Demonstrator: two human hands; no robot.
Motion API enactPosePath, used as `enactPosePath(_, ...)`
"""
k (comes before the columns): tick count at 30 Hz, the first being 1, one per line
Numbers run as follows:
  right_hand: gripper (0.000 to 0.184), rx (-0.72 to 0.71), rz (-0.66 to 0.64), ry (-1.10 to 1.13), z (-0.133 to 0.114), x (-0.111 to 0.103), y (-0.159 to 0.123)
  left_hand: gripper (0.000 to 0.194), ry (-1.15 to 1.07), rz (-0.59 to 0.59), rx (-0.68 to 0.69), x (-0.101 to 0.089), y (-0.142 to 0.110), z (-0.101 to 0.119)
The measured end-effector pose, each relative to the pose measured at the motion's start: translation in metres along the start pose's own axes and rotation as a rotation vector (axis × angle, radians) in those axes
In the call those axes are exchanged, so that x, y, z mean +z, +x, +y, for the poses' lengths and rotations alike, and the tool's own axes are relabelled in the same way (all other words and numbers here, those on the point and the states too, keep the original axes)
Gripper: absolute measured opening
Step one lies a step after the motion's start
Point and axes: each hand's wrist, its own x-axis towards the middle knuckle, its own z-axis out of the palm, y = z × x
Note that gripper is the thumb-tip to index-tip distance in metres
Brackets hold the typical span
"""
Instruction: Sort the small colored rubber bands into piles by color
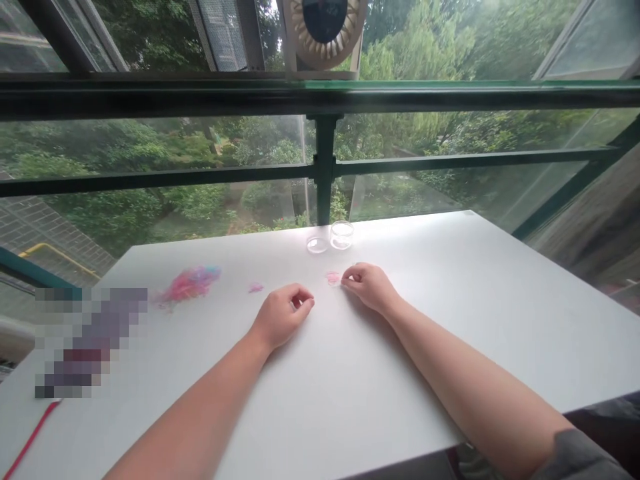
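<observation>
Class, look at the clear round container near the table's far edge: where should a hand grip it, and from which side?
Probably by its side wall, thumb and fingers opposed: the clear round container looks upright, so its curved wall offers facing surfaces. Come from the right, where the right hand is nearer; a low clear disc close on its left could crowd fingers.

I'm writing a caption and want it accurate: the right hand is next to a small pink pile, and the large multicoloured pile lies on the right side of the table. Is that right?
Not quite: the large multicoloured pile lies on the left side of the table, as the head view shows. The right hand is indeed next to a small pink pile.
</observation>
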Motion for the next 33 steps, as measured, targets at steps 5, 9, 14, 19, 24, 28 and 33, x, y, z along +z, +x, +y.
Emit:
enactPosePath(5, 0.014, 0.012, -0.016, -0.031, -0.0015, 0.0013, 0.0004, 0.018, -0.001, -0.002, -0.003, -0.0006, 0.0002, 0.0022)
enactPosePath(9, 0.015, 0.032, -0.013, -0.061, -0.0027, 0.0021, 0.0009, 0.018, 0.000, 0.002, 0.002, -0.0007, 0.0001, 0.0029)
enactPosePath(14, 0.016, 0.060, -0.018, -0.075, -0.0044, 0.0022, 0.0009, 0.017, -0.003, 0.004, 0.003, -0.0002, -0.0002, 0.0027)
enactPosePath(19, 0.016, 0.073, -0.031, -0.068, -0.0057, 0.0014, 0.0000, 0.017, 0.002, 0.016, 0.002, 0.0002, -0.0001, 0.0021)
enactPosePath(24, 0.015, 0.070, -0.036, -0.065, -0.0069, 0.0005, -0.0007, 0.018, -0.006, 0.011, -0.001, -0.0001, 0.0000, 0.0017)
enactPosePath(28, 0.013, 0.085, -0.040, -0.072, -0.0072, 0.0006, -0.0008, 0.018, -0.009, 0.017, -0.002, 0.0004, 0.0002, 0.0003)
enactPosePath(33, 0.013, 0.085, -0.047, -0.067, -0.0058, 0.0007, -0.0012, 0.017, -0.014, 0.023, 0.001, 0.0015, -0.0003, -0.0010)
